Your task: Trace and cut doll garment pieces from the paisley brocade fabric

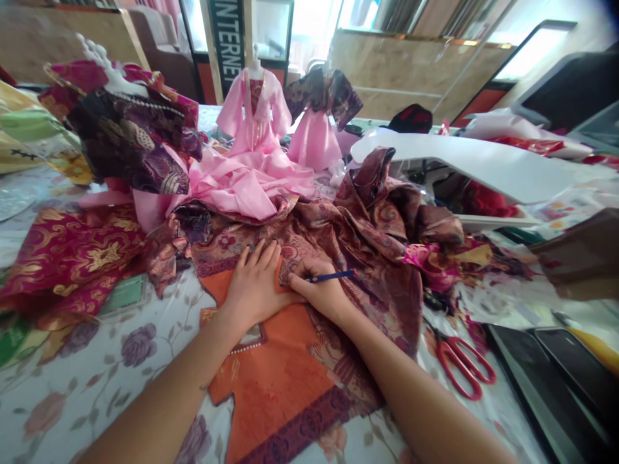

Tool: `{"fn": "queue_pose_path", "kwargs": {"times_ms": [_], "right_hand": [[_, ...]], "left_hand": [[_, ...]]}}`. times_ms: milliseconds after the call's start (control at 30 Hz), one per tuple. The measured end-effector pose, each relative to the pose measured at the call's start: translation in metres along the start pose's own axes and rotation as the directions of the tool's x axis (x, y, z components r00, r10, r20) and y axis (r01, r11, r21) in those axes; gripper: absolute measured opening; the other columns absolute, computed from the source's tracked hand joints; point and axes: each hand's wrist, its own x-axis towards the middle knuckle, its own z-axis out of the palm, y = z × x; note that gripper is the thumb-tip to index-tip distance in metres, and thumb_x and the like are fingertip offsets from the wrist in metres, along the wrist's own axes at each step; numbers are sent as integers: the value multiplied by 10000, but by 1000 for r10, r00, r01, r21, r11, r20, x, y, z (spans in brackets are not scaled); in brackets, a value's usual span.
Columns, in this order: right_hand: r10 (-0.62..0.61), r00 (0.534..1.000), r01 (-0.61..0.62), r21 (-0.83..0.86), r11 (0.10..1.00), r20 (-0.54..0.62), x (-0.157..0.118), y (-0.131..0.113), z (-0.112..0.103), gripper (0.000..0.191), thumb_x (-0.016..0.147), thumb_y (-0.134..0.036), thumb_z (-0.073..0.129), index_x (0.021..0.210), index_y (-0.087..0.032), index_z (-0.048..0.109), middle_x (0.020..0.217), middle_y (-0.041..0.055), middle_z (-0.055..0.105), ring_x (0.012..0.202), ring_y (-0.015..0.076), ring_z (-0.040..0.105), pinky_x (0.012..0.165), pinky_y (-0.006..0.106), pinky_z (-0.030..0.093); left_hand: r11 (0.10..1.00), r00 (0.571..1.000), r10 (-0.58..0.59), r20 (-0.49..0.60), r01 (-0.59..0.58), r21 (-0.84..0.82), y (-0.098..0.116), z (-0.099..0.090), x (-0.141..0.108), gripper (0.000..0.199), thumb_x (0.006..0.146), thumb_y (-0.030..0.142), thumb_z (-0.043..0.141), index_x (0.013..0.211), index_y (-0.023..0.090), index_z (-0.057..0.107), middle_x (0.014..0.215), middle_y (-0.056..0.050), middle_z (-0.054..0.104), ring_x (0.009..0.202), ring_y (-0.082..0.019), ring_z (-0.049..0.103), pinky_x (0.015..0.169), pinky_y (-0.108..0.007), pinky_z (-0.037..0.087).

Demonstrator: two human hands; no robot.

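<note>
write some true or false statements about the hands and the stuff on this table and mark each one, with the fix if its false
1. The right hand holds a blue pen or pencil. True.
2. The left hand grips the scissors. False: it is spread flat, and the scissors lie to the right of both arms.
3. The orange garment has a row of pearl-like beads at its neckline. True.
4. The tablecloth is plain white. False: it has a print of flowers and leaves.
5. The long-sleeved pink outfit stands upright beyond the hands. True.
</note>
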Motion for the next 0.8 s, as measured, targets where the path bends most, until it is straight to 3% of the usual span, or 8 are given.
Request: {"fn": "queue_pose_path", "kwargs": {"times_ms": [200,400,567,800], "right_hand": [[1,999,0,20,1000,-33,1,-1,-2,183,677,-179,580,525,-190,480,486,-43,481,460,90,404,439,215,301],[-13,997,18,56,998,-80,-2,-7,-5,126,741,-309,657,738,-186,631,729,29,665,664,158,593,607,261,456],[34,994,-38,-34,999,-108,-2,-7,1,214,802,-339,595,665,-192,522,534,-23,536,480,118,481,459,226,363],[19,997,-28,-131,991,-74,1,0,7,207,783,-277,589,615,-195,501,515,-26,540,480,112,466,469,222,335]], "left_hand": [[1000,1000,-4,1,4,0,-1,1,0,867,818,687,364,1438,83,323,1523,-93,296,1414,-280,203,1153,-466,139],[1000,1000,-3,-6,3,0,-1,0,0,885,806,696,391,1444,88,309,1522,-95,298,1412,-294,205,1148,-483,157],[1000,1000,6,-2,-6,2,0,0,0,861,827,664,372,1443,66,303,1526,-95,287,1410,-281,211,1143,-487,167],[1000,1000,7,-17,-7,2,-1,1,0,846,827,643,375,1435,58,321,1519,-95,304,1407,-278,220,1143,-477,169]]}}
